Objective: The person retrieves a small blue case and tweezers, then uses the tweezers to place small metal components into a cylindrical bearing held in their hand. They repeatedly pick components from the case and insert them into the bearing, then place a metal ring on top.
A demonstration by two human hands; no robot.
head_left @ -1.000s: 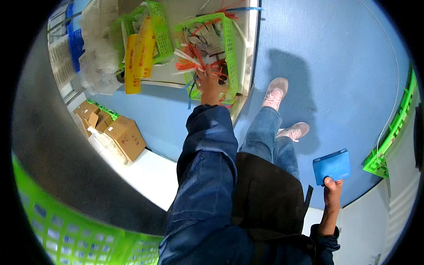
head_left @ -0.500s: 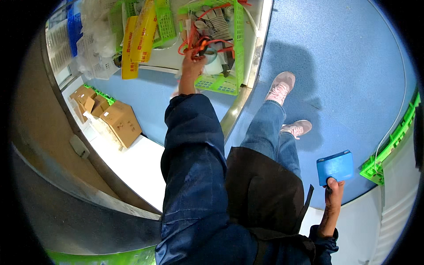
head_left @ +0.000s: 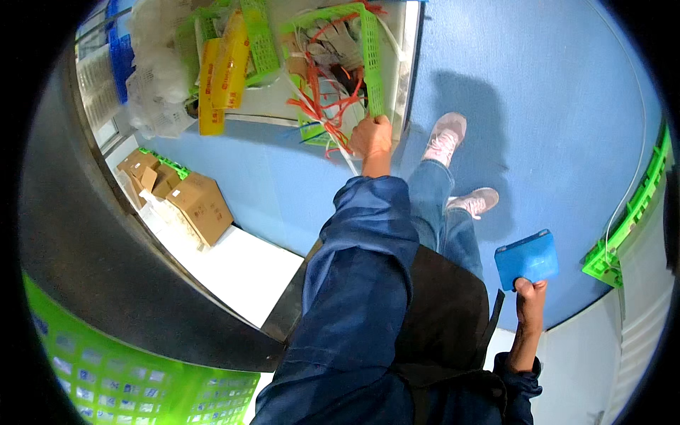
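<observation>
basket (head_left: 372, 60) on shelf (head_left: 407, 64), boxes (head_left: 188, 198) left

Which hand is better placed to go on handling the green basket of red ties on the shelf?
Left. The left hand already grips the rim of the green basket, arm stretched to the shelf. The right hand hangs low at the person's side, its grip taken up by a blue box.

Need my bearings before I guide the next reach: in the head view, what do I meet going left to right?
Cardboard boxes → yellow packets → left hand on the green basket → pink shoes → right hand holding a blue box → green crate.
</observation>
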